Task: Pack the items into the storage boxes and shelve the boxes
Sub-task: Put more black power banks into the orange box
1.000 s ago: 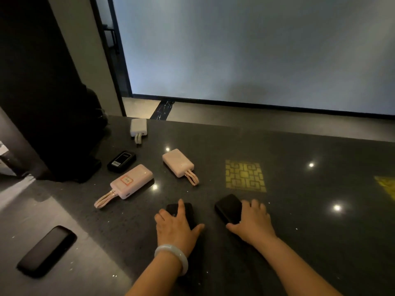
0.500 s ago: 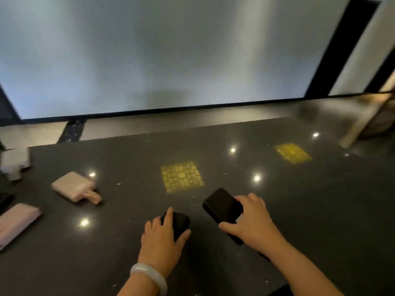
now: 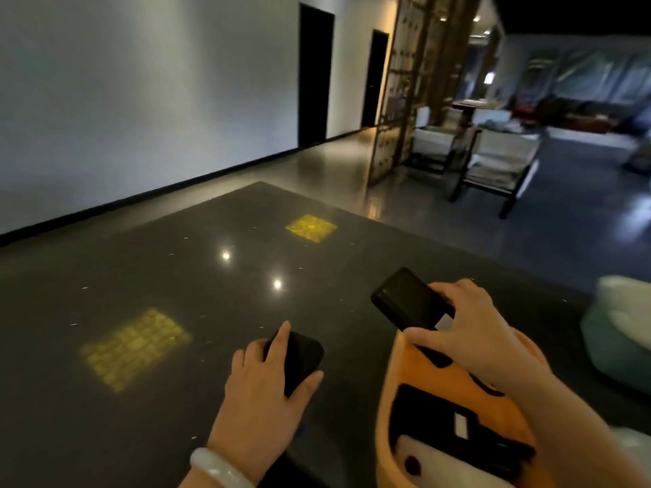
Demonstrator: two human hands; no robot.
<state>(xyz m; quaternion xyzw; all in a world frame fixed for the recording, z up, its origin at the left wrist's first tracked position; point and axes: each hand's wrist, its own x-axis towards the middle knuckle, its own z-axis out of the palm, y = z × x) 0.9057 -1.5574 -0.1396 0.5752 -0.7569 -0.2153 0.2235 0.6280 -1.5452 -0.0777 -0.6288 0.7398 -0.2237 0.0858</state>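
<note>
Black device [image 3: 405,301] pinched by right hand [image 3: 472,332] fingers [image 3: 428,338], over orange box [image 3: 391,399].

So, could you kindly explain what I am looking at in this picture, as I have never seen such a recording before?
There is no machine here: a person wears one wide-angle camera on the head, looking forward and down, so you see their own two bare hands. The left hand, with a pale bangle at the wrist, has its grip closed on a small black rounded device resting on the dark polished stone table. The right hand holds a flat black rectangular device lifted above an orange plastic storage box, which already contains dark items and a white one. Two yellow patterned patches show on the table surface. At the right edge sit pale green and white objects, too blurred to identify.
</note>
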